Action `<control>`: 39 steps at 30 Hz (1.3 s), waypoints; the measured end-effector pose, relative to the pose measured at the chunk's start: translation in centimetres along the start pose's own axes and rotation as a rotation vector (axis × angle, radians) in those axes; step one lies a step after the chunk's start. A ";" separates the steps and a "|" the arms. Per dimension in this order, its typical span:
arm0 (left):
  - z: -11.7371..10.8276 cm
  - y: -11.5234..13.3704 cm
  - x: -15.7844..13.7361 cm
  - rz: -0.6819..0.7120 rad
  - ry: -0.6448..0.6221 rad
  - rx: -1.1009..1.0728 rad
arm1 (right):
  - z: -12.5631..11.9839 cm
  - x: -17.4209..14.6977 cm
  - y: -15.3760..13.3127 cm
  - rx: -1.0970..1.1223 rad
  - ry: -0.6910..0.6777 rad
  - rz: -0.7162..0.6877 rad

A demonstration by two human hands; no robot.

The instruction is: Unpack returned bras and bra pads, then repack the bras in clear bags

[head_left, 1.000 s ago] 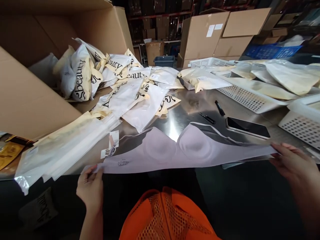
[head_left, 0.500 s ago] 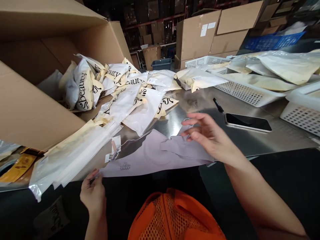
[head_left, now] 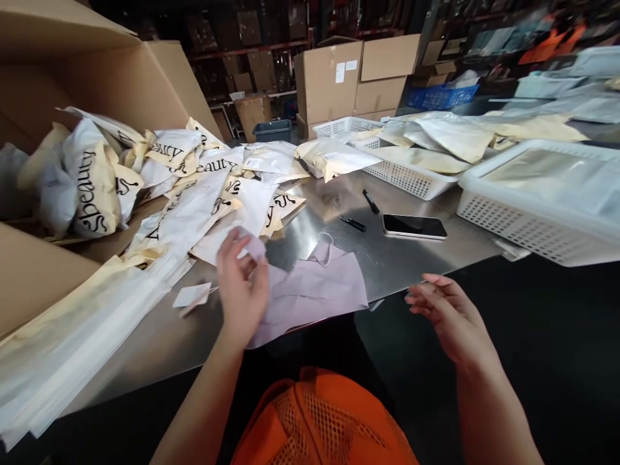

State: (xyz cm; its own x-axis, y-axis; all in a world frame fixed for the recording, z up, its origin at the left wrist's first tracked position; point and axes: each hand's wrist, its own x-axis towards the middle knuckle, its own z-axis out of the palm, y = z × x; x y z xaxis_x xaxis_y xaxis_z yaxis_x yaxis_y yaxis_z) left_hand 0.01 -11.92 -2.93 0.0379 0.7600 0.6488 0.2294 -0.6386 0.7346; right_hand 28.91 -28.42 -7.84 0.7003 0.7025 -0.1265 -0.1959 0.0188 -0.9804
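Note:
A thin lavender garment (head_left: pixel 317 287) lies across the table's front edge, partly folded over at its left end. My left hand (head_left: pixel 242 284) pinches that end and holds it raised off the metal. Off to the right, apart from the cloth, my right hand (head_left: pixel 448 316) hovers past the table edge with loosely bent fingers and nothing visible in them. A pale loop of cord or strap (head_left: pixel 325 240) shows at the garment's far edge. Beside my left wrist, a white paper tag (head_left: pixel 192 295) rests on the table.
Printed mailer bags (head_left: pixel 194 213) spill from a large cardboard box (head_left: pixel 121 84) on the left. A stack of clear plastic bags (head_left: pixel 97 342) lies in front. Two black pens (head_left: pixel 352 223) and a phone (head_left: pixel 414 226) lie behind the garment. White baskets (head_left: pixel 523 219) stand right.
My left hand has moved right and up, folding the garment's left end over. My right hand has left the cloth and moved right and down. The view has turned to the right.

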 end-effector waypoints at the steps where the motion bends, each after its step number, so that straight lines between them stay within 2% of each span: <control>1: 0.9 0.3 -0.3 0.003 -0.113 -0.081 | -0.1 0.0 -0.2 -0.010 -0.005 -0.005; 2: 1.3 0.3 -0.7 0.000 -0.184 -0.149 | -0.2 0.0 -0.3 -0.021 -0.006 -0.012; 4: 0.4 -0.4 -1.5 -0.047 -0.167 -0.244 | -0.3 0.2 -0.4 -0.044 -0.005 -0.014; 6: -2.2 -1.7 -2.2 -0.150 0.015 -0.282 | -0.3 0.6 -0.2 -0.074 -0.001 -0.011; 10: -10.3 -4.1 -4.4 -0.395 0.445 -0.234 | 1.3 1.8 0.2 -0.166 -0.038 -0.075; 12: -13.9 -4.7 -6.1 -0.483 0.596 -0.156 | 3.4 2.2 -0.2 -0.243 -0.139 -0.164; 14: -16.6 -5.1 -8.0 -0.539 0.697 -0.079 | 6.3 2.5 -1.1 -0.363 -0.306 -0.300; 17: -19.1 -5.7 -10.7 -0.631 0.745 -0.018 | 11.7 3.2 -2.8 -0.663 -0.612 -0.538; 19: -19.9 -6.1 -12.1 -0.703 0.746 -0.004 | 15.7 4.3 -3.6 -0.883 -0.826 -0.650; 21: -20.4 -6.3 -13.4 -0.766 0.754 0.011 | 19.5 5.8 -3.9 -1.052 -1.030 -0.659; 22: -20.5 -6.4 -13.9 -0.788 0.756 0.018 | 21.2 6.6 -3.9 -1.119 -1.115 -0.600; 25: -20.7 -6.8 -15.7 -0.823 0.724 0.026 | 25.6 8.7 -3.6 -1.258 -1.297 -0.285; 28: -21.2 -7.2 -16.8 -0.818 0.654 0.088 | 28.3 9.2 -3.1 -1.277 -1.431 -0.063; 31: -22.1 -7.1 -15.7 -0.710 0.483 0.371 | 29.2 8.5 -2.2 -1.247 -1.584 0.096; 34: -23.5 -6.8 -11.8 -0.441 0.221 0.816 | 29.1 7.9 -1.4 -1.157 -1.664 0.230; 36: -24.5 -7.0 -8.2 -0.333 0.094 1.008 | 28.4 8.2 -1.6 -1.037 -1.629 0.243; 38: -25.2 -7.5 -4.9 -0.334 0.022 1.090 | 27.3 9.1 -2.3 -0.928 -1.571 0.201; 39: -25.4 -8.0 -3.5 -0.356 -0.003 1.119 | 26.4 9.5 -2.7 -0.871 -1.497 0.186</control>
State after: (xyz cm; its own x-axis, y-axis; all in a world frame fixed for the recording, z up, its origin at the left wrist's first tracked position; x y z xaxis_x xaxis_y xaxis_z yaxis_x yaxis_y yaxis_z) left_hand -26.63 -12.56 -6.03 -0.1994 0.8754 0.4403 0.9544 0.0717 0.2897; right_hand 18.00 -3.01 -2.38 -0.5721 0.6551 -0.4935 0.5547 -0.1342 -0.8212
